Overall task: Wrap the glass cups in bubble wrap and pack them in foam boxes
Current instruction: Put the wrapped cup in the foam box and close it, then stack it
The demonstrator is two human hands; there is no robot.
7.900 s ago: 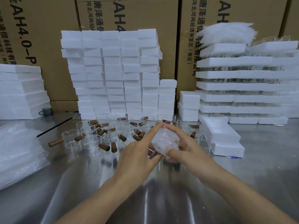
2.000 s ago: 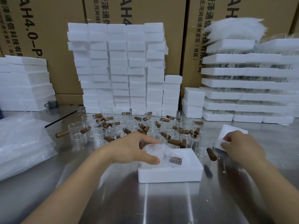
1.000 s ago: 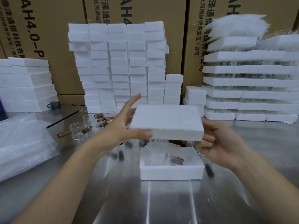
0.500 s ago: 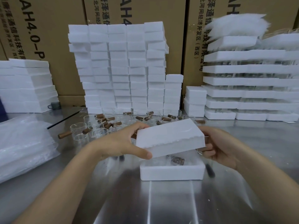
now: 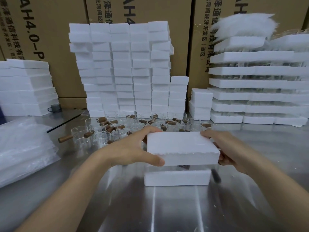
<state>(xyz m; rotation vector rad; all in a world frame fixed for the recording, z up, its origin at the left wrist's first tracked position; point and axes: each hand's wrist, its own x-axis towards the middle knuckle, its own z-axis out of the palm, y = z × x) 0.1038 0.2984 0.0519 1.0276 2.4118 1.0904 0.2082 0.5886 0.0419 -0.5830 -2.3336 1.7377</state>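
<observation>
Lid [image 5: 180,144] gripped at its short ends by my left hand [image 5: 132,148] and right hand [image 5: 229,148], hanging just above the base [image 5: 177,179], long axes parallel; seating looks straight down.

Tall brown cartons [image 5: 50,30] (black lettering printed across them) stand behind a shiny steel table [image 5: 167,211] streaked with reflected light.

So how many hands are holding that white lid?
2. The left hand grips the foam lid at its left end; the right hand grips its right end, above the foam box. No other hands are in view.
</observation>
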